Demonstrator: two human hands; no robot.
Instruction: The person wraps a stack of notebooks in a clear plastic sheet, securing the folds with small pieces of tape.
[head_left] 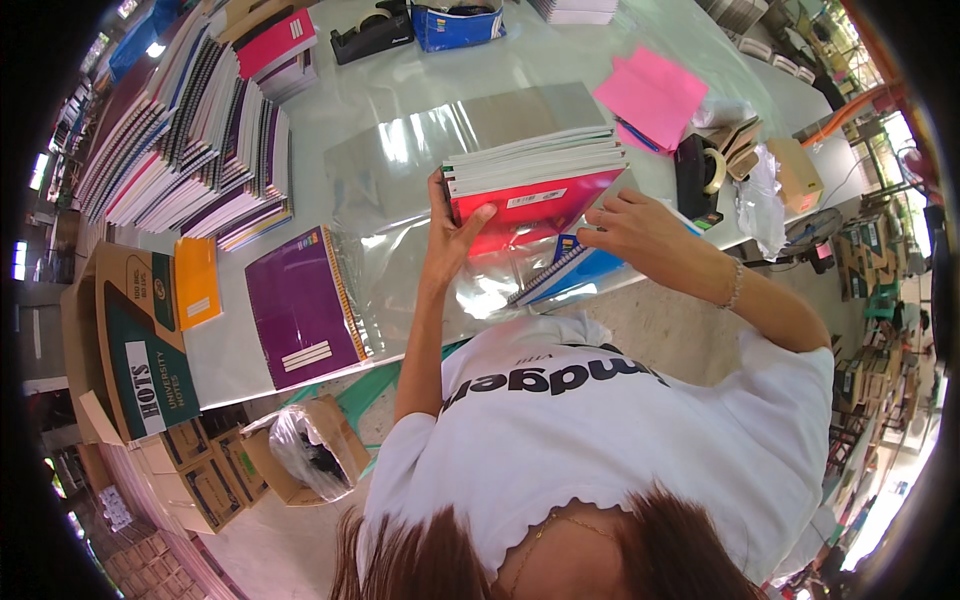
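The left hand point(452, 232) has its fingers clamped on the left end of a stack of notebooks point(535, 175) — red cover nearest — standing on the table point(420, 80) inside a clear plastic bag point(420, 150). The right hand point(635, 232) hovers just right, fingers apart, above a blue notebook point(575, 272).

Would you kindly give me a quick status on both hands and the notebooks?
Left hand grips notebook stack at its left edge. Right hand rests open beside stack's right end. Clear plastic sleeve under stack; blue notebook close below.
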